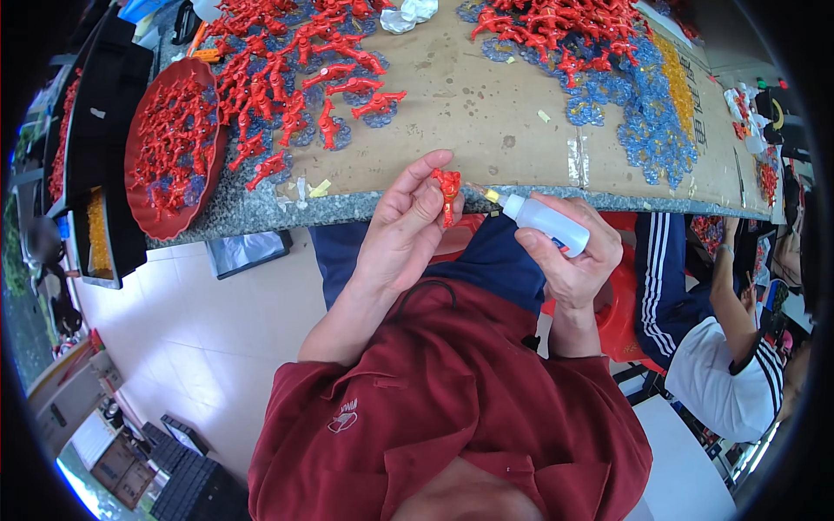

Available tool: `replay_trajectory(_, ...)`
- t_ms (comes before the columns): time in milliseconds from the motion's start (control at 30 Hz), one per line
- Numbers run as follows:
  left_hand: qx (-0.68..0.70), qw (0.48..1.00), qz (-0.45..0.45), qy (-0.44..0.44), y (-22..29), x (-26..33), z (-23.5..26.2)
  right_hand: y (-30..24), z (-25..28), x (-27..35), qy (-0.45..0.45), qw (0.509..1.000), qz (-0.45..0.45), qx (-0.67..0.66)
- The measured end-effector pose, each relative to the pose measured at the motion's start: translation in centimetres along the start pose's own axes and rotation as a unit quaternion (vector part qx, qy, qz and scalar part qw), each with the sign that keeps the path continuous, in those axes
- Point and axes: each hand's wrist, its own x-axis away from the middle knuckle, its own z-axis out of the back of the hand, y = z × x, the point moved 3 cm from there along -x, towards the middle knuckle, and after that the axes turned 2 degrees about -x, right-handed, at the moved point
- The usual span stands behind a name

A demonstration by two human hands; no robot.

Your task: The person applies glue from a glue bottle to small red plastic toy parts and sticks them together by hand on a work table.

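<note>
Between the thumb and fingers of my left hand [407, 224] is a small red plastic figure [448, 193], held upright just over the table's front edge. My right hand [578, 260] grips a white squeeze bottle [549, 223] with a yellow-based nozzle [493, 196]. The thin tip points left at the figure; a small gap seems to lie between them. Beyond my left hand, several red figures [379, 102] lie in rows on the cardboard, many on clear blue discs [376, 115].
At the left, a red scalloped tray [139, 178] full of red parts stands beside black bins [113, 113]. Piles of blue discs [647, 130], yellow pieces [676, 87] and red figures [565, 26] cover the cardboard's [452, 78] right side. Another person [725, 365] sits at the right.
</note>
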Motion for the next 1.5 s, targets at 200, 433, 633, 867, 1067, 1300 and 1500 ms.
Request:
replay_trajectory(200, -0.016, 1.000, 0.000, -0.016, -0.1, -0.1, 0.0, -0.1, 0.0, -0.2, -0.018, 0.999, -0.019, 0.028)
replay_trajectory(433, -0.010, 1.000, 0.001, 0.001, -0.1, -0.4, 0.0, -0.3, 0.4, -0.2, -0.011, 1.000, -0.022, 0.006)
replay_trajectory(633, -0.022, 1.000, 0.000, 0.013, -0.1, -0.5, 0.0, -0.3, 0.4, -0.3, -0.012, 1.000, -0.017, 0.004)
replay_trajectory(867, -0.011, 1.000, 0.013, -0.017, 0.1, -0.4, -0.5, 0.0, 0.3, -0.3, -0.008, 1.000, -0.030, 0.007)
replay_trajectory(1067, -0.020, 0.999, 0.010, -0.024, 0.1, -0.5, -0.4, -0.1, 0.7, -0.3, -0.001, 1.000, -0.024, 0.002)
replay_trajectory(1300, -0.038, 0.999, 0.011, -0.028, 0.1, -0.4, -0.5, -0.3, 0.8, -0.5, -0.014, 0.999, -0.024, -0.019)
replay_trajectory(1500, -0.019, 0.998, 0.009, -0.054, 0.1, -0.6, -0.1, -0.3, 0.9, -0.4, -0.030, 0.999, -0.029, -0.022)
